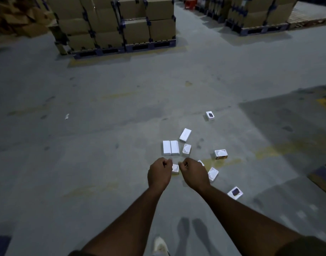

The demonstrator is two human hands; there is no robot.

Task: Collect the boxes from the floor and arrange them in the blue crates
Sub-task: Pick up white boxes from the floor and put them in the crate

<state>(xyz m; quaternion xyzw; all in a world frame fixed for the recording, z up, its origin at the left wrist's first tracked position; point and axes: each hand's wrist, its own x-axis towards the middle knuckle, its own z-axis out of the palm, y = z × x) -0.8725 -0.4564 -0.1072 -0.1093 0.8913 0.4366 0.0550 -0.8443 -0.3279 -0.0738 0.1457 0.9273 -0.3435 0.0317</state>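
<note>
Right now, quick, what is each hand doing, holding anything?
Left hand: fingers curled, holding nothing visible.
Right hand: fingers curled, nothing visible in it.

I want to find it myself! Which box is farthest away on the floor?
Look at the bunch of small white boxes on the grey floor. One box lies alone beyond them, towards the cardboard stacks. Its top shows a dark picture.

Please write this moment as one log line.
phase: approach | left hand: empty | right hand: empty | white boxes: on floor
</note>
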